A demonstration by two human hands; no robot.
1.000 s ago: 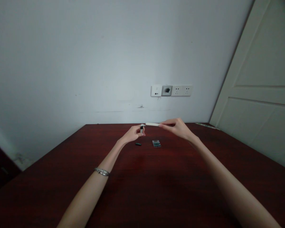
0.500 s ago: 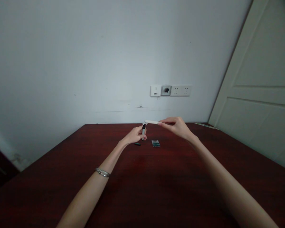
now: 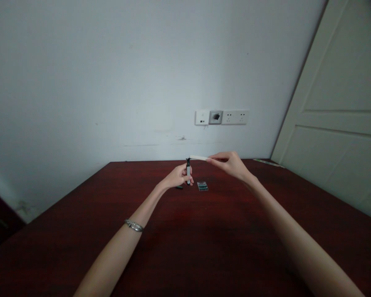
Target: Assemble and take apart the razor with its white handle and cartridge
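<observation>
Above the far half of the table, my left hand [image 3: 179, 176] is closed around the grey-and-black handle of a razor [image 3: 188, 175]. The razor stands upright with its dark T-shaped head on top. My right hand [image 3: 230, 162] pinches one end of a slim white stick [image 3: 199, 158], held nearly level. The stick's far tip is at the razor's head; whether they touch I cannot tell. Its kind is too small to make out. A small clear case [image 3: 203, 186] with green parts lies on the table below. Partly behind my left hand lies a small dark piece [image 3: 179, 187].
The dark red wooden table [image 3: 185, 247] meets a pale wall [image 3: 126, 82]. Sockets and switches [image 3: 235, 117] are on the wall. A white panelled door [image 3: 336, 111] stands to the right. A thin flat strip [image 3: 268, 163] lies at the table's back right edge.
The razor has shifted slightly right and turned, its head now looking darker and narrower. My left hand covers more of the dark piece. The right hand stays almost in place with the white stick.
</observation>
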